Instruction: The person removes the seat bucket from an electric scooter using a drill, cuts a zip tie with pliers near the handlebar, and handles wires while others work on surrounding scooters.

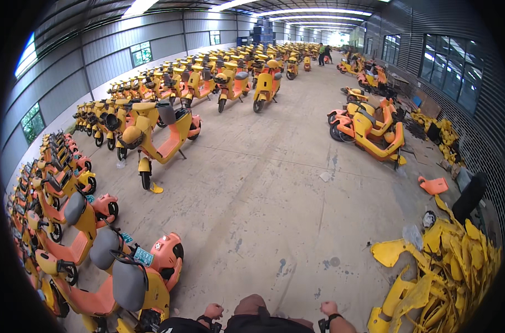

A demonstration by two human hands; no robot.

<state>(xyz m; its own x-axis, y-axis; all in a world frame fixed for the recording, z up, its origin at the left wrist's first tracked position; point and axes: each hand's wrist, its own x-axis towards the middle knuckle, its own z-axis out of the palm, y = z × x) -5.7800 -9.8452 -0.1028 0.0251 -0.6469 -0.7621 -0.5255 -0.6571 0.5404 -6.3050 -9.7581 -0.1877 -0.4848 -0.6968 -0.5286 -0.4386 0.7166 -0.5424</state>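
Low in the view, my left hand [213, 311] hangs beside my body with its fingers curled in and nothing visible in them. My right hand [329, 308] is on the other side, also loosely closed, with nothing showing in it. Dark bands circle both wrists. Neither hand touches anything. Nearest to the left one is a parked yellow and orange electric scooter [152, 277] with a grey seat. A large heap of yellow plastic body panels [441, 277] lies to the right, apart from my right hand.
Rows of yellow scooters [230, 83] fill the left and far side. One scooter [163, 136] stands out into the concrete floor [252, 183]. Several scooters lie toppled [374, 130] at right. An orange panel [433, 185] lies near the wall. Far off, a person [324, 54] bends over.
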